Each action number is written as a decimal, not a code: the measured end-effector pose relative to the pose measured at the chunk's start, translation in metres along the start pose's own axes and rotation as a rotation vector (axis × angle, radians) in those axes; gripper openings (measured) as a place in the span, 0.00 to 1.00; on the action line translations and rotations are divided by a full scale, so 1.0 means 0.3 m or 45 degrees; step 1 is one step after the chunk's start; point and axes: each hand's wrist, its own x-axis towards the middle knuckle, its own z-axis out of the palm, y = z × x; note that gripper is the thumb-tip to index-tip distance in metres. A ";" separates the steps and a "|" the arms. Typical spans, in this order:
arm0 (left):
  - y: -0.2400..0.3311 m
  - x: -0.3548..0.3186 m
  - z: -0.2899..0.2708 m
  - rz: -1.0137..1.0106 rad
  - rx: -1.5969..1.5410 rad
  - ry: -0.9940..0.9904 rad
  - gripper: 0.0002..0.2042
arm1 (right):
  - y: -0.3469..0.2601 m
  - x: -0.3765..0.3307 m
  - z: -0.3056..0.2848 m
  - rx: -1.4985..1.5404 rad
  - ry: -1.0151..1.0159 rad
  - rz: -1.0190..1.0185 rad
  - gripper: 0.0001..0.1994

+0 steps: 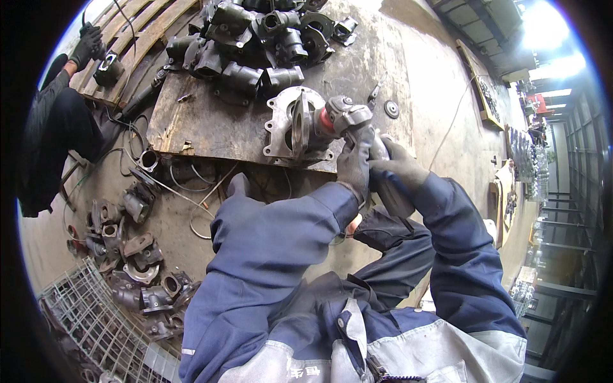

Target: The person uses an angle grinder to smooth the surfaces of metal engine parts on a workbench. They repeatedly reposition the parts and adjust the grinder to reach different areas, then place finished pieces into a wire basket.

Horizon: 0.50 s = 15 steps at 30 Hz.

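— How do you have the grinder (pixel 352 116)?
— Your left hand (pixel 353 159) wraps it just behind the head, and your right hand (pixel 405 167) is closed round the body farther back, presumably to share weight and resist twisting.
— And the grey casting (pixel 274 121)?
— Ahead and left of your grip, near the board's (pixel 191 131) close edge, likely for easy reach. Whether the grinder touches it, I can't tell.

Castings (pixel 233 25) on table (pixel 214 121), behind housing (pixel 277 127); disc (pixel 392 109) right.
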 end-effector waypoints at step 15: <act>-0.029 -0.069 -0.013 -0.301 -0.454 -0.128 0.29 | 0.021 -0.071 -0.011 0.023 -0.109 0.077 0.36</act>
